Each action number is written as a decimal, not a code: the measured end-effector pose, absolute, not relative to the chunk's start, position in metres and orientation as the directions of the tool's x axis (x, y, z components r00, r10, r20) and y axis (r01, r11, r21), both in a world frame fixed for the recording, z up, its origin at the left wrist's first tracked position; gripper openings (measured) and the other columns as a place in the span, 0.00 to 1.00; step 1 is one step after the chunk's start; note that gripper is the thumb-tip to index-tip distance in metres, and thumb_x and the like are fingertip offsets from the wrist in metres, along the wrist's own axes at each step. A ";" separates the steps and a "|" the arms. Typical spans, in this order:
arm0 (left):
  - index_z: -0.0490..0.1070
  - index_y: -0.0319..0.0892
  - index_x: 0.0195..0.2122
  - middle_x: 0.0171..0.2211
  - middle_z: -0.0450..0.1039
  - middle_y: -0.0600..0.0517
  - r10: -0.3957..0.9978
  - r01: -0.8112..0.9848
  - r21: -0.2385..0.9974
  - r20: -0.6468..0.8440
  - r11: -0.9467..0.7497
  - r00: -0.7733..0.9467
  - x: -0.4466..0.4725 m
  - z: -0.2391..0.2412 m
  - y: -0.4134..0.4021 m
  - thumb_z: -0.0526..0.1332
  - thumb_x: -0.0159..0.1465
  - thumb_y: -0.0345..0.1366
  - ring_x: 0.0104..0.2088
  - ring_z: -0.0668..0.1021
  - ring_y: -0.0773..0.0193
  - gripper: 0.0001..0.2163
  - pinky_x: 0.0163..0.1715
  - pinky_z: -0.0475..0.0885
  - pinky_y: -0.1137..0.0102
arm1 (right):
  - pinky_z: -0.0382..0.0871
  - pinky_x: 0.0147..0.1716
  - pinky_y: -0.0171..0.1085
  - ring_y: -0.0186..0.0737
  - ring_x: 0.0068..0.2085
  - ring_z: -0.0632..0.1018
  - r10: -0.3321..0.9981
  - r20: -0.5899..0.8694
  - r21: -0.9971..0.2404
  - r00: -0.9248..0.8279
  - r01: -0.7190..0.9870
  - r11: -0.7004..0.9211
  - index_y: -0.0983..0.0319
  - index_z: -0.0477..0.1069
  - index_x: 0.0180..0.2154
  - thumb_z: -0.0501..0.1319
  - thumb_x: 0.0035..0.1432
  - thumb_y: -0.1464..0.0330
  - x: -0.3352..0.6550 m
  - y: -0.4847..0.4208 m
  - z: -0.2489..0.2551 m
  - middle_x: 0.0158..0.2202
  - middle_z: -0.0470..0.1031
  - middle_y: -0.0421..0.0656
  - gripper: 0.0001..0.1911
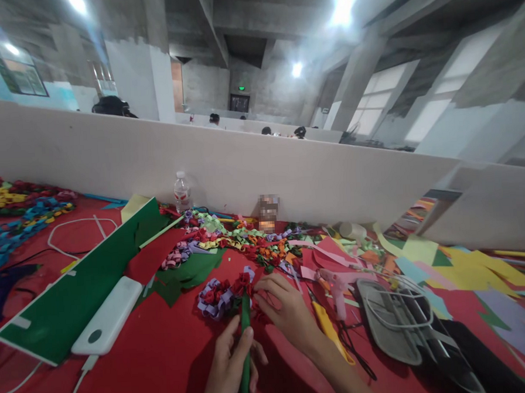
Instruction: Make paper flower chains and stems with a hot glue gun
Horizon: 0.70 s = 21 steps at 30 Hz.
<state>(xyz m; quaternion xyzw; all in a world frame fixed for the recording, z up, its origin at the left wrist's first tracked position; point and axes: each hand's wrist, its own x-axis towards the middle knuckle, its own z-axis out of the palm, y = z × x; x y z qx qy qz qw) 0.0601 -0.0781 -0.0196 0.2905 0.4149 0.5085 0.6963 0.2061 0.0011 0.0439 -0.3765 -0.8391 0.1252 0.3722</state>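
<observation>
My left hand is wrapped round a green paper-covered stem, which stands nearly upright in front of me. Red paper curls sit at the stem's top end. Closed at the fingertips, my right hand pinches the right side of these curls; its fingers partly hide them. Just left of the stem, a cluster of purple and red paper loops appears to join or lie behind the top; I cannot tell which.
A white power bank and a green board lie left. To the right are a yellow-handled cutter, a pink glue gun and a grey case. Behind are paper chains, a bottle and a white partition.
</observation>
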 end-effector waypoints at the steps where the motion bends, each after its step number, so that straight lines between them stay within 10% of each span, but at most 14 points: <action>1: 0.62 0.41 0.56 0.26 0.77 0.53 0.952 -0.457 0.835 -0.269 0.307 0.147 0.060 -0.019 -0.078 0.65 0.56 0.62 0.10 0.68 0.73 0.36 0.08 0.60 0.79 | 0.72 0.42 0.38 0.42 0.41 0.77 0.720 0.534 -0.481 -0.443 0.541 0.690 0.57 0.73 0.42 0.59 0.67 0.70 0.206 0.001 0.044 0.39 0.76 0.44 0.05; 21: 0.65 0.41 0.51 0.28 0.78 0.51 0.949 -0.422 0.852 -0.246 0.309 0.198 0.058 -0.018 -0.077 0.64 0.57 0.62 0.10 0.68 0.73 0.32 0.08 0.59 0.79 | 0.73 0.43 0.39 0.43 0.42 0.77 0.708 0.515 -0.486 -0.483 0.515 0.706 0.57 0.73 0.42 0.58 0.68 0.72 0.209 0.003 0.037 0.40 0.76 0.44 0.06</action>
